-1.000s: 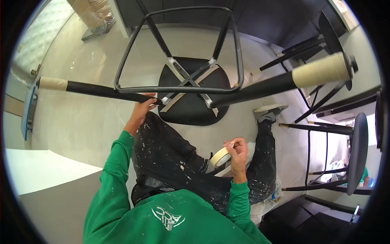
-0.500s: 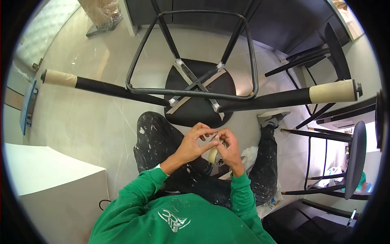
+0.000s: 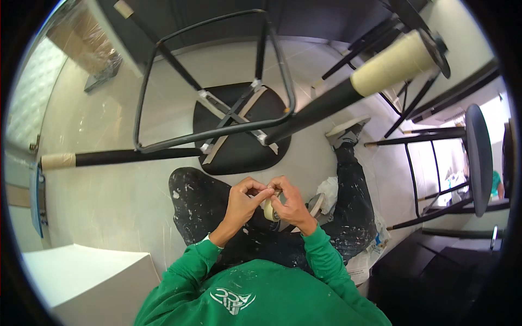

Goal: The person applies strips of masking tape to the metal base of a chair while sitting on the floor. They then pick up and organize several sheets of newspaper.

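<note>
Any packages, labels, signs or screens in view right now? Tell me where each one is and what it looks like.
Wrapped package: upper left on the floor, boxy, brown under clear plastic film.
White box: lower left beside the person, plain, rectangular.
White plastic bag: right of the hands, crumpled.
Printed emblem: white, on the green sweatshirt.
No screens or signs visible.

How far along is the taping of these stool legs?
Two leg ends of the upturned stool already wear masking tape: the left leg end and the right leg end. In hand: left hand and right hand work a tape roll together. A far leg tip looks taped; the fourth is hidden.
</note>
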The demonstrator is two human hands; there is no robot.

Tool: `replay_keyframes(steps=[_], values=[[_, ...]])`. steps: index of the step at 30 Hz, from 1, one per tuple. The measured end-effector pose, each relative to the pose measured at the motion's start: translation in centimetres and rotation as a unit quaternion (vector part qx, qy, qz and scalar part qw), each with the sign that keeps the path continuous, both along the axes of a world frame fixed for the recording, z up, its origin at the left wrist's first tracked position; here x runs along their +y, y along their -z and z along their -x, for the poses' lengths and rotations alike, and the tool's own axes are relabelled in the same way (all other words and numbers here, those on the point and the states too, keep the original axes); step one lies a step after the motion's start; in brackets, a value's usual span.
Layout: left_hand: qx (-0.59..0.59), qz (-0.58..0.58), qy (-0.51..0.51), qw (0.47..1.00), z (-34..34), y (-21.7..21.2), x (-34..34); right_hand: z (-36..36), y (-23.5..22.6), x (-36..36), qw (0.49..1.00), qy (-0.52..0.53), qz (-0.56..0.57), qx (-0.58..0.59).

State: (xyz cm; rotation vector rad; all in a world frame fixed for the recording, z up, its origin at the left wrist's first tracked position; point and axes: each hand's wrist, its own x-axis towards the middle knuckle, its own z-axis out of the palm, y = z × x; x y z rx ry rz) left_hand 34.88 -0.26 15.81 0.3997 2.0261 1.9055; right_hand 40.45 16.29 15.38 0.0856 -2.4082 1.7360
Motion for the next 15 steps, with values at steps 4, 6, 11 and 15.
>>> replay_keyframes(steps=[4,6,11,15], values=[[-0.023,0.001,0.033,0.999,-0.2,0.4,0.7,-0.9,-0.2,0.6,1.000,0.021,0.006,0.017],[0.084,0.004,0.024,0.996,0.0,0.5,0.7,-1.1,-0.5,0.6,1.000,0.024,0.014,0.004],[0.255,0.020,0.053,0.965,-0.4,-1.5,1.9,-2.3,-1.6,0.2,0.991,0.098,0.071,0.052],[0.156,0.024,-0.019,0.987,-1.0,-1.2,2.3,-3.8,-1.0,1.0,0.980,0.184,-0.013,0.074]])
